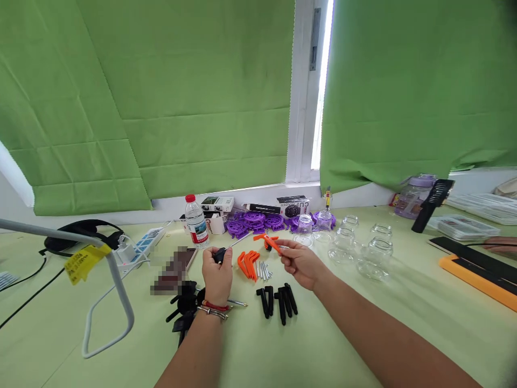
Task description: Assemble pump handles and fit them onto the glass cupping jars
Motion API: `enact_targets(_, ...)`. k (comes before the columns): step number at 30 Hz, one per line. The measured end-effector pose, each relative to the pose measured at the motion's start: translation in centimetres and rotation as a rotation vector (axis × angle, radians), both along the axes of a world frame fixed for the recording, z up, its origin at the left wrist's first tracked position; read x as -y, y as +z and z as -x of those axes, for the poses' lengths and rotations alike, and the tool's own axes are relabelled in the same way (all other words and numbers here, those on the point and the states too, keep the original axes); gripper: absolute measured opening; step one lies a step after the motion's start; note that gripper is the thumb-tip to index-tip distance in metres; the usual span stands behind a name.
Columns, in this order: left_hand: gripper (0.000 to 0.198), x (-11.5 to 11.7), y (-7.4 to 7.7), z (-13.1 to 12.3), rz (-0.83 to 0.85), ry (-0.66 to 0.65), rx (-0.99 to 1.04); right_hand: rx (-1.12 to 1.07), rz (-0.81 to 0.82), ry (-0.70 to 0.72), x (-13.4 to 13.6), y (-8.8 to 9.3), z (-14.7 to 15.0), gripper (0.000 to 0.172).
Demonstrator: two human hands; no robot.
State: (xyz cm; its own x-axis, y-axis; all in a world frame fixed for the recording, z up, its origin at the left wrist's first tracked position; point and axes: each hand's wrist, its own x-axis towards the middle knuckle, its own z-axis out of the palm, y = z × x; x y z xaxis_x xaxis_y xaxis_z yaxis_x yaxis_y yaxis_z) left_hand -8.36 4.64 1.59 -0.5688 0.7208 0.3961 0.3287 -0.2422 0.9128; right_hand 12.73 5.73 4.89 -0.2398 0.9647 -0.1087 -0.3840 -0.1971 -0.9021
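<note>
My left hand point(218, 277) is closed around the black handle of a screwdriver point(238, 241), its thin metal shaft angled up to the right. In my right hand point(302, 263), pinched between thumb and fingers, is an orange plastic part with several arms point(274, 245); a small black piece shows beneath it. Between the hands lie orange bent plastic pieces point(248, 264) and several silver screws point(264, 270). Nearer to me are several black peg-like parts point(286, 303). Black plastic parts point(186, 304) and a metal rod point(238, 303) lie by my left wrist, partly hidden.
Purple plastic parts point(252, 221) and boxes line the back, beside a water bottle point(196, 222). Clear glass-like jars point(375, 253) stand right. A grey metal frame point(121, 293), power strip point(147, 242) and pixelated object point(172, 275) are left. An orange-and-black tool point(480, 277) lies far right.
</note>
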Motion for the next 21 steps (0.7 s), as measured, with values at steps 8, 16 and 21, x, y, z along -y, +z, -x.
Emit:
enact_targets(8, 0.043, 1.7, 0.4, -3.6, 0.048, -0.303, 0.035, -0.328, 0.116, 0.039, 1.9, -1.8, -4.6, 0.033)
enact_targets(16, 0.046, 2.7, 0.7, -4.6, 0.148, -0.553, 0.227, -0.319, 0.114, 0.192, 1.7, -3.8, -4.6, 0.033)
enact_targets(21, 0.039, 3.1, 0.4, -5.2, 0.063, -0.745, 0.273, -0.279, 0.1, 0.221, 2.2, -4.1, -4.2, 0.029)
